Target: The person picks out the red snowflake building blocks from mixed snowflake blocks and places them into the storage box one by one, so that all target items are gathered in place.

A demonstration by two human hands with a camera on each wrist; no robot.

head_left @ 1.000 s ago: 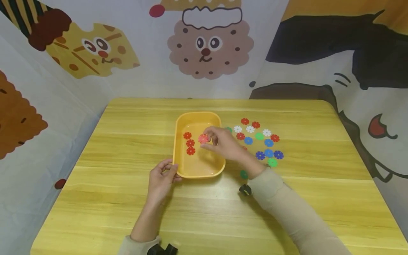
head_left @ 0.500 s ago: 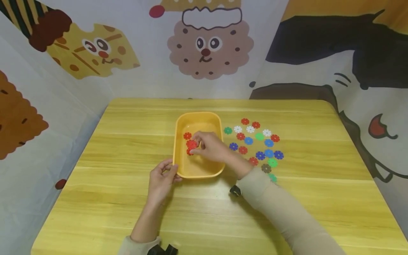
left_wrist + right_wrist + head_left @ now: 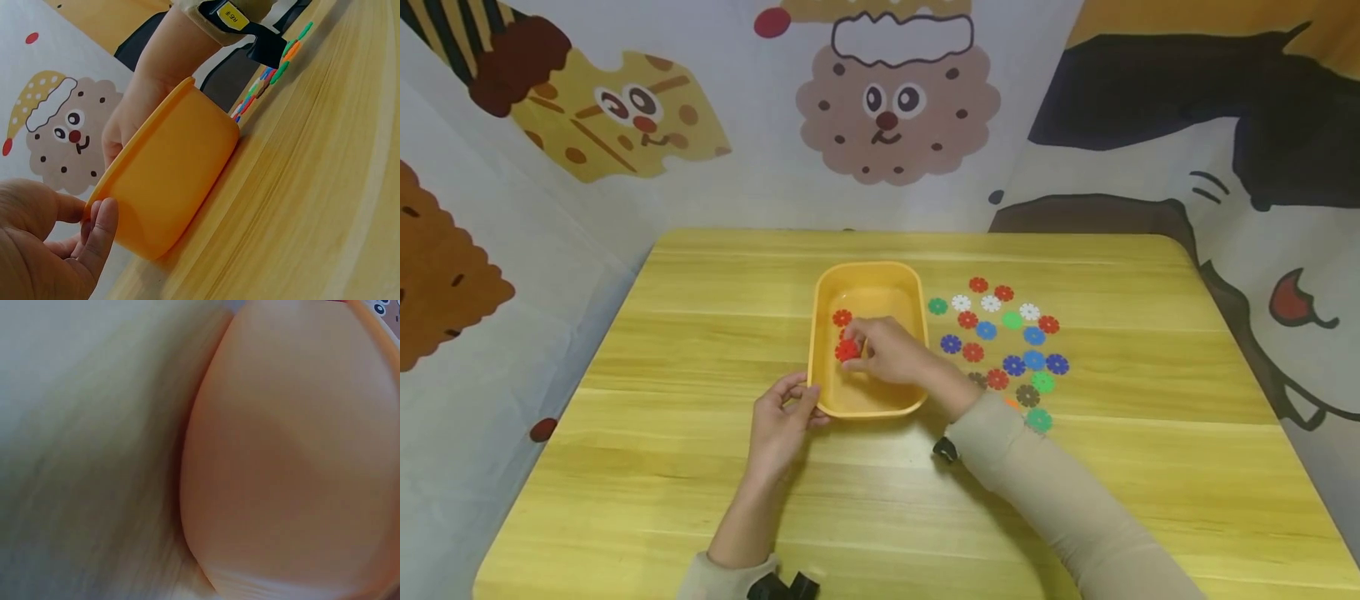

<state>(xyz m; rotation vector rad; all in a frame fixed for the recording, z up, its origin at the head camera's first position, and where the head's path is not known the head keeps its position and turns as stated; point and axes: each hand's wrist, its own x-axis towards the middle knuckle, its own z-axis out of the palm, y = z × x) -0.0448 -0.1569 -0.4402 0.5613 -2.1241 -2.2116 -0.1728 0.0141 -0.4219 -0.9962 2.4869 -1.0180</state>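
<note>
Tray [image 3: 880, 400] holds red discs [image 3: 842, 317], 1 pinched by right hand [image 3: 891, 350]

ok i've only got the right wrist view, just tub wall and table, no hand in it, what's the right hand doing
Observer: The right hand is pinching a red piece inside the yellow tub.
Operator: is anything steadying the tub
Observer: Yes, the left hand holds its rim at the near left corner.
Operator: any other pieces outside it
Observer: Yes, scattered coloured pieces lie on the table, to the right of the tub.
</note>
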